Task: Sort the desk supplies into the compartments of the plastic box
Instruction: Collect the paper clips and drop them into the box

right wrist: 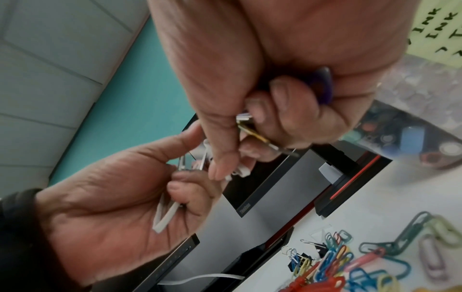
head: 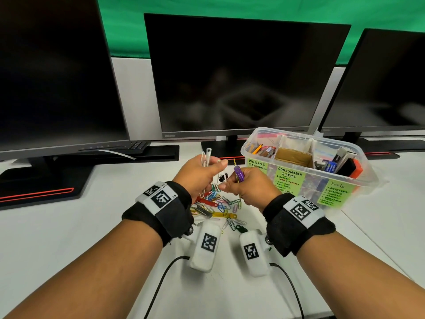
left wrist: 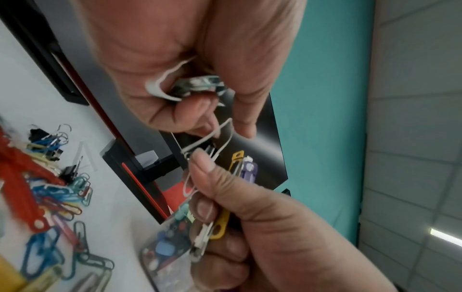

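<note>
My left hand [head: 213, 168] is raised over the desk and grips a bunch of white paper clips [head: 205, 157], which the wrist views show curled in its fingers [left wrist: 160, 89] [right wrist: 165, 215]. My right hand [head: 230, 184], just beside it, holds purple and yellow clips [head: 238, 172] in its curled fingers. Its thumb and forefinger meet the left fingertips at one white clip [left wrist: 212, 142]. Below both hands lies a pile of coloured paper clips [head: 220, 206] with black binder clips [head: 222, 178]. The clear plastic box [head: 299, 134] stands to the right, its compartments labelled writing materials, consumable items and tools.
Three dark monitors stand along the back, and their black bases [head: 213, 148] reach close to the pile. A keyboard [head: 138, 146] sits under the left monitor. Red [head: 205, 201] and yellow [head: 222, 214] plastic fasteners lie in the pile. Two black cables trail off the front edge.
</note>
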The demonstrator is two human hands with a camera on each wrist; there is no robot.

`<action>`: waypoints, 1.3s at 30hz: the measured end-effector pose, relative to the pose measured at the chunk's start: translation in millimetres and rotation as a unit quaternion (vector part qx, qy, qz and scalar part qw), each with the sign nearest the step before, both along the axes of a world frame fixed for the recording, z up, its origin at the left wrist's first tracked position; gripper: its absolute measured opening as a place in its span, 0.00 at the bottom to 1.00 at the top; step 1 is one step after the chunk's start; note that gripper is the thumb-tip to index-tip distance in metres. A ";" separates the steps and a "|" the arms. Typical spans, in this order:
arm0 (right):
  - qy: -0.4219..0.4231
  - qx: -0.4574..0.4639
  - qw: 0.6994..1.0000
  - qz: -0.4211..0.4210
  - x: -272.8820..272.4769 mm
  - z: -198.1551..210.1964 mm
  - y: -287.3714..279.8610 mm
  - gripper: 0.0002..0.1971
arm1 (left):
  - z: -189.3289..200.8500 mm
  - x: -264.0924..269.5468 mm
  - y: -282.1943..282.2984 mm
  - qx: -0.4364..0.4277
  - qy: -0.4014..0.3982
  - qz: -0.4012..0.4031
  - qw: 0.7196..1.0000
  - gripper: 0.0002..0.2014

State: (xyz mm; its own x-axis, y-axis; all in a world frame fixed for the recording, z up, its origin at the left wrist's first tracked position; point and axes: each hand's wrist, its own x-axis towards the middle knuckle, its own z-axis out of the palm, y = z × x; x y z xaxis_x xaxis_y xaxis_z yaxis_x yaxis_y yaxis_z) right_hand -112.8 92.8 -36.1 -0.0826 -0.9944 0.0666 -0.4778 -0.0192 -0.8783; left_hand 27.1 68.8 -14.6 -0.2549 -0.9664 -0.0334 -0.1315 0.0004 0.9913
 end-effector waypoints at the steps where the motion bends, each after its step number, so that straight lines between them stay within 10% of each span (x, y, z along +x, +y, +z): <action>1: 0.008 0.007 1.000 0.004 -0.2 0.2 0.7 0.14 | -0.2 -0.3 0.9 -0.019 -0.018 -0.006 1.000 0.06; 12: 0.073 0.058 0.996 -0.008 -1.1 6.7 7.1 0.12 | -17.0 6.4 -9.2 0.009 -0.052 0.077 0.996 0.06; 25: 0.089 -0.078 0.991 -0.061 -7.7 42.0 5.7 0.16 | -22.5 8.0 -1.6 0.076 -0.079 -0.029 0.994 0.06; 34: 0.136 -0.086 0.970 -0.183 -80.7 116.0 -7.1 0.14 | 70.2 -51.5 -20.5 0.036 0.009 -0.067 0.997 0.12; 39: 0.280 0.007 0.934 -0.223 -123.9 138.6 -27.4 0.09 | 106.8 -117.3 -34.8 -0.046 -0.077 -0.109 0.990 0.16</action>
State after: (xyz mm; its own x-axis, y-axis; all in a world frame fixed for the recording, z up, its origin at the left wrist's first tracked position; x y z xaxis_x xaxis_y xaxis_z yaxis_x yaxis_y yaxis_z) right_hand -236.7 65.5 102.5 -0.4448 -0.8706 0.2101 -0.8196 0.3012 -0.4873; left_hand -90.2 34.0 92.2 -0.4566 -0.8896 -0.0031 -0.2676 0.1341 0.9542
